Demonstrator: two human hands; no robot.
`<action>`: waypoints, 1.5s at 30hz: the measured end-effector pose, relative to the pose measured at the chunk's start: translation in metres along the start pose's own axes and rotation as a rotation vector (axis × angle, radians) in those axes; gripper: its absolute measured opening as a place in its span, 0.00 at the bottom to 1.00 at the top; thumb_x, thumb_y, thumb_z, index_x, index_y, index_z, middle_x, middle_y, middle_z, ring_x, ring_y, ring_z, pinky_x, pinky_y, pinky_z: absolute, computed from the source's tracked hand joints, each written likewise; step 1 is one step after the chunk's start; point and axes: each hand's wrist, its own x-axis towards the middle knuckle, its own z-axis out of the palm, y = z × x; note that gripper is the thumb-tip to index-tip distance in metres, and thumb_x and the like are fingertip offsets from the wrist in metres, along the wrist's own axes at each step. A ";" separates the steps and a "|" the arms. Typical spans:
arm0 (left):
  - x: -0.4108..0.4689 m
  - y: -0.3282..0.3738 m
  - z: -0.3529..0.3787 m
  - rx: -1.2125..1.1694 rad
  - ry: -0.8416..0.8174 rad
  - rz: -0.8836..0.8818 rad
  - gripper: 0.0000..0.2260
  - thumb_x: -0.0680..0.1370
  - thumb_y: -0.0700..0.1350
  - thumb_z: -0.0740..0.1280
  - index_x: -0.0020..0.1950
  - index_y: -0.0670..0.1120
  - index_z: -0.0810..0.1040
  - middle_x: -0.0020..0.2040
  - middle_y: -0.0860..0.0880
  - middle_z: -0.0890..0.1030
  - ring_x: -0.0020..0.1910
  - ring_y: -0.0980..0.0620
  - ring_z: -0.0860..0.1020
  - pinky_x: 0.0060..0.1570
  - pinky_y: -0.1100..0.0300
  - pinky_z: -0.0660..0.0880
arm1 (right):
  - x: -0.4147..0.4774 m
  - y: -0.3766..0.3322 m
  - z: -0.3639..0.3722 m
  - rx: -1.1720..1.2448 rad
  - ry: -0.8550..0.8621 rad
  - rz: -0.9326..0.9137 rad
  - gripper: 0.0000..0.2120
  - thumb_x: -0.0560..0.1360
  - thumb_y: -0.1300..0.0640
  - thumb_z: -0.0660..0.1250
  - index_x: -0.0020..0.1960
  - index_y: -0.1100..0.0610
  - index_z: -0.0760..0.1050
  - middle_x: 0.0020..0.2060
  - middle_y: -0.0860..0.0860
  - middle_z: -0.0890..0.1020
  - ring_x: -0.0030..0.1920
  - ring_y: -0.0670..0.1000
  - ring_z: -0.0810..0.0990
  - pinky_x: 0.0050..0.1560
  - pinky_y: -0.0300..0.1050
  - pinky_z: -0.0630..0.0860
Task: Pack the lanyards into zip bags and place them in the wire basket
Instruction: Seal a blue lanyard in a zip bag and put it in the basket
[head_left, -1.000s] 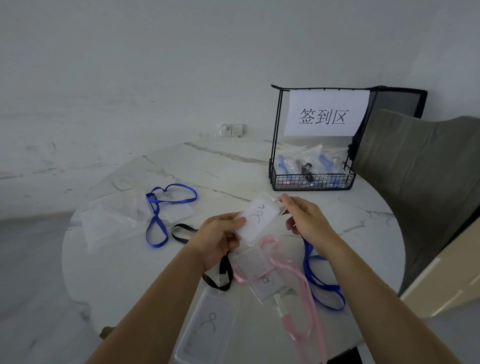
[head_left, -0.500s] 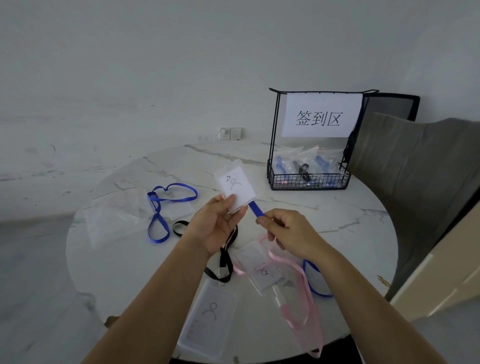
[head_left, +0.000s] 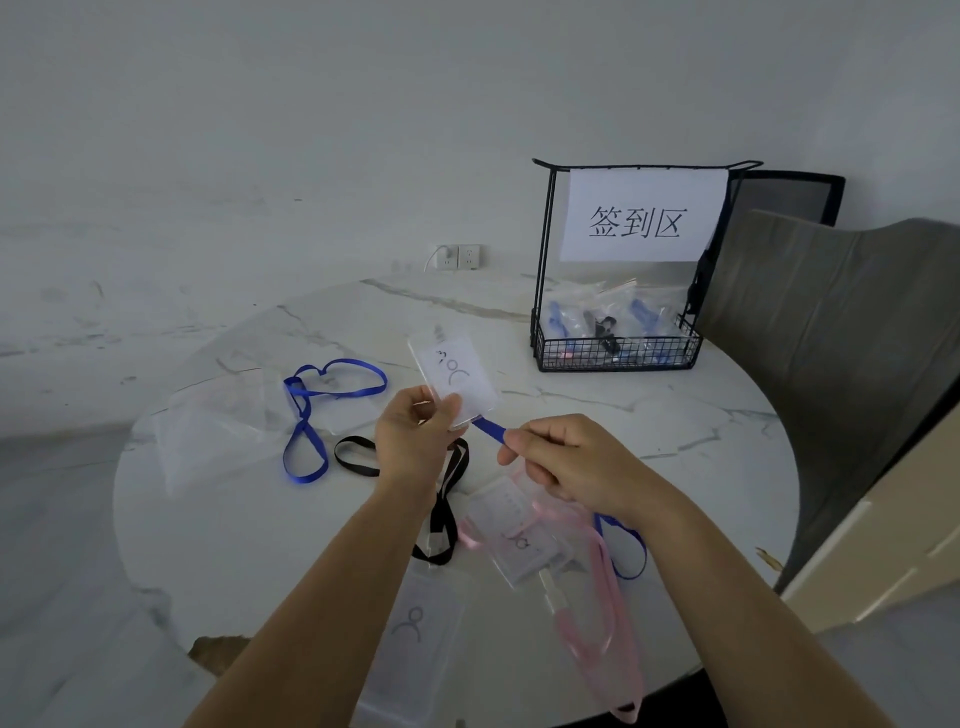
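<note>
My left hand (head_left: 413, 434) pinches a clear badge holder (head_left: 457, 379) by its lower edge and holds it upright above the table. Its blue strap (head_left: 491, 429) runs down into my right hand (head_left: 566, 465), which grips it; the strap's loop (head_left: 626, 551) lies on the table behind that wrist. A pink lanyard (head_left: 608, 608) with its badge (head_left: 519, 535) lies below my right hand. A black lanyard (head_left: 447, 499) with a badge (head_left: 415, 639) lies under my left forearm. Another blue lanyard (head_left: 306, 415) rests at the left by clear zip bags (head_left: 213, 426). The black wire basket (head_left: 618, 356) stands at the back right, with several packed bags inside.
A white paper sign (head_left: 641, 218) hangs on the basket's tall frame. The round marble table (head_left: 260, 545) ends close to me and at the right. A grey-green chair (head_left: 831, 338) stands at the right of the table, and a wall socket (head_left: 460, 256) is behind.
The badge holder went from nearly flat between both hands to upright in my left hand. My right hand left the badge's top, slid down and took the blue strap.
</note>
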 end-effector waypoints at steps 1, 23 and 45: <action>-0.001 0.001 0.001 0.028 -0.003 0.041 0.08 0.78 0.38 0.70 0.53 0.36 0.76 0.46 0.43 0.80 0.46 0.45 0.83 0.42 0.62 0.81 | -0.001 -0.002 -0.002 0.039 0.006 -0.015 0.14 0.83 0.52 0.62 0.46 0.57 0.82 0.25 0.48 0.70 0.24 0.45 0.64 0.28 0.35 0.64; 0.041 -0.039 -0.002 0.419 -0.457 0.269 0.08 0.81 0.38 0.65 0.55 0.45 0.82 0.41 0.38 0.80 0.39 0.51 0.75 0.47 0.56 0.78 | 0.131 -0.011 -0.059 1.098 0.158 0.074 0.12 0.82 0.61 0.55 0.54 0.61 0.77 0.26 0.44 0.71 0.18 0.43 0.60 0.17 0.33 0.54; 0.048 -0.018 -0.011 -0.392 -0.335 -0.134 0.03 0.80 0.37 0.65 0.50 0.45 0.75 0.49 0.45 0.83 0.47 0.50 0.82 0.46 0.58 0.80 | 0.097 0.042 0.013 0.813 -0.198 0.593 0.15 0.84 0.54 0.57 0.39 0.53 0.71 0.24 0.44 0.60 0.18 0.40 0.58 0.15 0.30 0.52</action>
